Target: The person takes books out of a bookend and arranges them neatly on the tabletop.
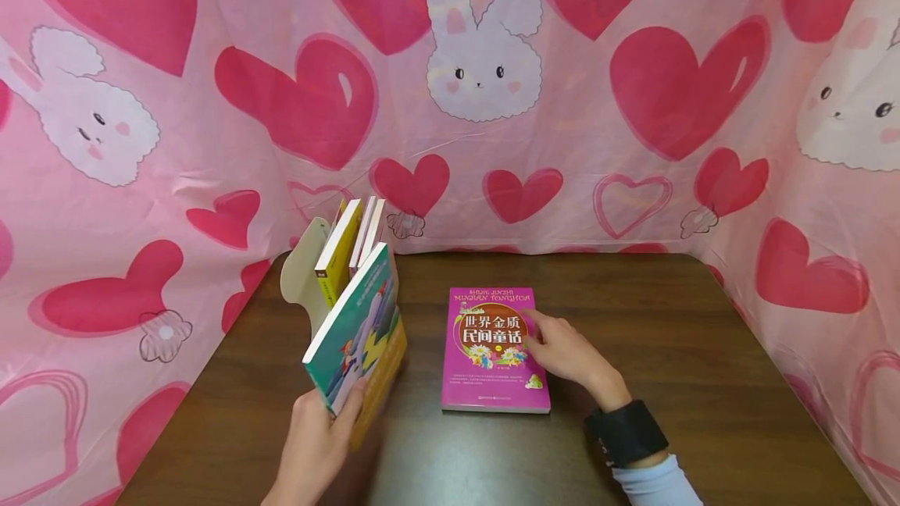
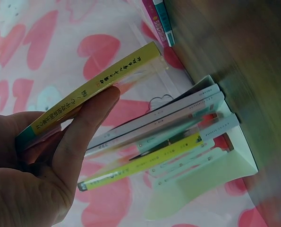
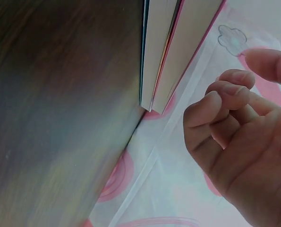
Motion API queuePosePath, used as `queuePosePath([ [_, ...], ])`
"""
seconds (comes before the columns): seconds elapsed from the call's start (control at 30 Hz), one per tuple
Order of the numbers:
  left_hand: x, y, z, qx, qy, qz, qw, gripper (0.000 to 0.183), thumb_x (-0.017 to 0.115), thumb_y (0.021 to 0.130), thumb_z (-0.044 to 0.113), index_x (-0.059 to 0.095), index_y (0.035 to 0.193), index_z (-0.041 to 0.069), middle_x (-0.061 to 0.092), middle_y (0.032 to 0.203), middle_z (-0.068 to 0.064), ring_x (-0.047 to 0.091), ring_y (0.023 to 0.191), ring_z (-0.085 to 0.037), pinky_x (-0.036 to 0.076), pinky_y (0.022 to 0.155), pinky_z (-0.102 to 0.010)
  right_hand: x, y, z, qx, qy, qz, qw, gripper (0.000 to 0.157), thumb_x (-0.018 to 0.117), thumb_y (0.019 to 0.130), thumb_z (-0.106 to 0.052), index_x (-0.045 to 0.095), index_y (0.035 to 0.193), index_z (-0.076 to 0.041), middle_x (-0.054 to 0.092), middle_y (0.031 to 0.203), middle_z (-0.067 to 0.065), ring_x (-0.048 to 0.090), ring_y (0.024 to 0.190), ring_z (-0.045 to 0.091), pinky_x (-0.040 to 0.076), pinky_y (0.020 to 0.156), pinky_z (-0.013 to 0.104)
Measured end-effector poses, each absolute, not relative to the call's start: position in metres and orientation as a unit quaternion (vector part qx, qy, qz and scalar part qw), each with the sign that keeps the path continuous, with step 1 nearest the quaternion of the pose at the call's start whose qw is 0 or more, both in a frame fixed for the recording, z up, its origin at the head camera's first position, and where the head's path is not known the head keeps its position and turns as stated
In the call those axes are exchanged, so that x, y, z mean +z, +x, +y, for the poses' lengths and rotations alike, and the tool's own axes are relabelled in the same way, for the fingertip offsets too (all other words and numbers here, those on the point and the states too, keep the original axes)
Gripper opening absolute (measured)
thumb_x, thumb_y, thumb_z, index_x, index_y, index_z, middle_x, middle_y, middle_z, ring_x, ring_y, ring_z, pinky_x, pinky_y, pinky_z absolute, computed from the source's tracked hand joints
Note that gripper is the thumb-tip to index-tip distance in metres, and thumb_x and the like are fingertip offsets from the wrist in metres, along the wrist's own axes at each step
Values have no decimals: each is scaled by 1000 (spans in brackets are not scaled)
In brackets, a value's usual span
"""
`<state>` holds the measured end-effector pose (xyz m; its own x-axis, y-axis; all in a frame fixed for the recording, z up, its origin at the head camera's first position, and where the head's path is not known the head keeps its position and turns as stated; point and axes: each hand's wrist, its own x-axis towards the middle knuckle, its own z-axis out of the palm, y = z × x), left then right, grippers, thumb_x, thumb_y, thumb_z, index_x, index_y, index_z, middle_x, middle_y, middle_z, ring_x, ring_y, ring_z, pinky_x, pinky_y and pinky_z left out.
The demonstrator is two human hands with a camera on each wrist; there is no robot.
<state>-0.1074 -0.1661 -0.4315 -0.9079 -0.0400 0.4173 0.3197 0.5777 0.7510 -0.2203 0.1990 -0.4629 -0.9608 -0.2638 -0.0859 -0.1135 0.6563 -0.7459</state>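
Note:
My left hand point(image 1: 316, 432) grips a teal-and-yellow book point(image 1: 369, 350) by its near lower part, holding it upright and tilted. In the left wrist view, the thumb and fingers clasp that book's yellow spine point(image 2: 93, 87). To the right, a purple book point(image 1: 492, 385) with Chinese lettering lies flat, cover up. A second, thinner book point(image 3: 158, 52) lies beneath it, its page edges showing in the right wrist view. My right hand point(image 1: 573, 354) hovers at the purple book's right edge. Its fingers point(image 3: 201, 109) are loosely curled, holding nothing, apart from the books in the right wrist view.
At the table's back left, a pale book stand point(image 1: 302, 279) holds a yellow book point(image 1: 343, 244) and several pale-spined books point(image 2: 164, 113) upright. The held book partly hides them in the head view. Pink heart-and-rabbit cloth point(image 1: 485, 147) encloses the brown table point(image 1: 647, 295) at back and sides.

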Motion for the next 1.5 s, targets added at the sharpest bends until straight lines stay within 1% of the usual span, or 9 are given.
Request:
queuePosePath([
  [0.1, -432, -110, -163, -455, -92, -861, 209, 35, 74, 98, 2, 69, 132, -1, 74, 125, -14, 72, 110, -26, 59, 88, -48, -463, -221, 196, -403, -113, 904, 92, 59, 70, 101, -15, 48, 154, 0, 65, 103, 9, 61, 80, 19, 53, 67, 35],
  [0.23, -432, -113, -160, -465, -98, -857, 199, 35, 73, 98, 2, 69, 133, 0, 74, 126, -13, 72, 112, -26, 59, 89, -47, -463, -220, 193, -404, -121, 903, 82, 56, 70, 101, -14, 51, 152, -1, 62, 93, 6, 59, 76, 18, 51, 63, 33],
  [0.43, -432, -118, -155, -486, -93, -852, 173, 37, 72, 99, 4, 67, 135, 0, 72, 130, -13, 71, 115, -29, 57, 91, -50, -464, -220, 188, -407, -133, 901, 69, 53, 70, 102, -13, 54, 151, -3, 58, 82, 3, 57, 69, 18, 49, 59, 30],
  [0.77, -433, -126, -147, -496, -93, -848, 159, 35, 72, 101, 7, 68, 135, 3, 73, 129, -10, 71, 115, -24, 58, 92, -47, -464, -219, 181, -424, -160, 890, 47, 48, 68, 103, -12, 57, 149, -4, 52, 73, 2, 49, 58, 14, 45, 53, 28],
  [0.87, -434, -128, -146, -491, -96, -851, 159, 35, 71, 102, 11, 68, 136, 3, 73, 129, -11, 71, 115, -26, 58, 91, -48, -463, -218, 180, -431, -163, 886, 43, 46, 67, 103, -13, 58, 148, -5, 55, 77, 2, 50, 56, 14, 46, 53, 28],
  [1.07, -431, -131, -143, -479, -80, -864, 131, 40, 71, 103, 16, 64, 141, 5, 71, 132, -14, 70, 118, -33, 56, 93, -54, -463, -216, 177, -434, -175, 883, 26, 44, 70, 101, -11, 61, 145, -4, 66, 103, 2, 59, 72, 15, 53, 63, 30],
  [1.27, -431, -133, -140, -480, -69, -867, 110, 45, 71, 103, 17, 60, 145, 7, 69, 136, -14, 68, 121, -35, 55, 94, -57, -463, -215, 171, -426, -183, 886, 7, 42, 71, 101, -13, 63, 142, -6, 65, 103, -1, 61, 81, 16, 54, 68, 32],
  [1.37, -430, -135, -139, -481, -71, -868, 104, 46, 71, 103, 17, 59, 146, 7, 69, 136, -14, 68, 121, -35, 55, 94, -57, -462, -215, 168, -429, -183, 885, -2, 42, 71, 101, -14, 64, 142, -7, 64, 100, -2, 60, 80, 16, 54, 67, 32],
  [1.5, -430, -136, -136, -479, -73, -869, 99, 46, 71, 103, 17, 59, 146, 9, 69, 135, -13, 69, 119, -35, 55, 94, -57, -460, -215, 162, -431, -193, 881, -21, 43, 71, 101, -15, 63, 143, -8, 67, 107, -1, 59, 83, 16, 53, 69, 32],
])
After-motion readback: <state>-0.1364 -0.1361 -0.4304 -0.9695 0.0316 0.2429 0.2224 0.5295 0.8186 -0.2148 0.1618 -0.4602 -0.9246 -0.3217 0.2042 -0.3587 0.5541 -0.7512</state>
